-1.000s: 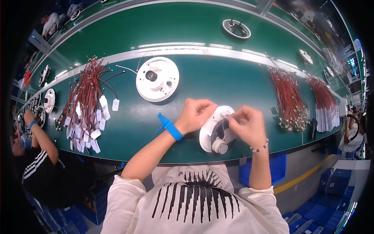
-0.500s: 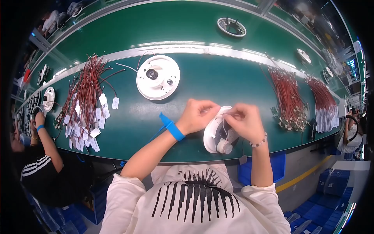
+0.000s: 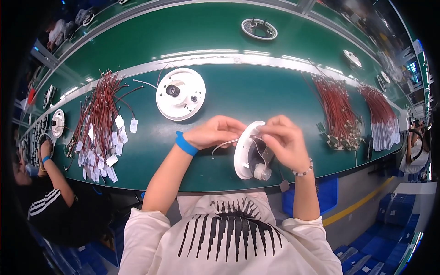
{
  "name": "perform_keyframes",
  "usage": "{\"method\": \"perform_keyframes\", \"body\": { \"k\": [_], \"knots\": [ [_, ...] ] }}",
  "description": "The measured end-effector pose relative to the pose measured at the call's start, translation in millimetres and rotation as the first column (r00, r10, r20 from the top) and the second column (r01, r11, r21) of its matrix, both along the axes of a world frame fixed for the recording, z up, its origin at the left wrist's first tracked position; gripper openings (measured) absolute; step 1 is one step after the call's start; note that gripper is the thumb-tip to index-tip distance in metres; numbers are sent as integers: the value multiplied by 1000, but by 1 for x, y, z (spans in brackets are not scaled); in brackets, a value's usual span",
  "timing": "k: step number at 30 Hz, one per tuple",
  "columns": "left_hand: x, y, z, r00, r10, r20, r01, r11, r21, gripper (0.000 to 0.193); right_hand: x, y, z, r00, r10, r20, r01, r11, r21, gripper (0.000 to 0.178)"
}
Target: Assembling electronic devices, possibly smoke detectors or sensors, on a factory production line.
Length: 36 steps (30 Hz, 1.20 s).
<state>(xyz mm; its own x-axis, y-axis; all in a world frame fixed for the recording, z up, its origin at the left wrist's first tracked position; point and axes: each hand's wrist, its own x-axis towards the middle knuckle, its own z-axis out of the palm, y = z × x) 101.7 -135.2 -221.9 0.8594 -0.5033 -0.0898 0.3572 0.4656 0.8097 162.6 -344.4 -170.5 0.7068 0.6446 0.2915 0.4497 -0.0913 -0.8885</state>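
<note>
Close to the table's front edge, a round white housing (image 3: 242, 158) is tilted up on its side, with a dark body and a clear round knob-like part (image 3: 262, 172) facing right. My left hand (image 3: 217, 132) is closed at the housing's upper left, pinching a pale thin cable (image 3: 222, 145) whose loose end curls down on that side. On the other side, my right hand (image 3: 285, 141) pinches a thin wire close to the upper rim; its fingertips partly hide it. A similar white housing with a black lens (image 3: 187, 103) lies farther left on the green table, a thin wire trailing from it.
Bundles of red wires with white tags (image 3: 98, 133) lie at left. More red wire bundles (image 3: 337, 112) lie at right. A ring-shaped part (image 3: 259, 29) rests on the far green strip. Another person's arm (image 3: 57, 178) works at left. A blue bin (image 3: 327, 195) stands below the table edge.
The housing has turned more upright, edge toward my left hand. My left hand has moved slightly left, and a cable end now hangs out below it.
</note>
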Motion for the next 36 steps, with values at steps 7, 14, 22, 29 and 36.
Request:
{"method": "perform_keyframes", "body": {
  "k": [7,14,22,29,36],
  "knots": [
    [3,-8,-2,997,76,34,-78,994,74,26,-26,13,2,900,-168,402,196,980,-29,14],
    [3,-8,-6,987,136,80,-149,972,180,20,-17,11,9,896,-187,401,206,979,-3,12],
    [1,-11,4,977,213,35,-215,949,231,17,-14,9,22,913,-71,401,146,976,-162,5],
    [2,-14,5,978,179,110,-201,948,245,19,-11,14,17,925,11,380,86,968,-237,5],
    [1,-10,2,971,171,169,-209,948,239,21,-10,16,21,811,83,579,182,905,-384,7]
  ]
}}
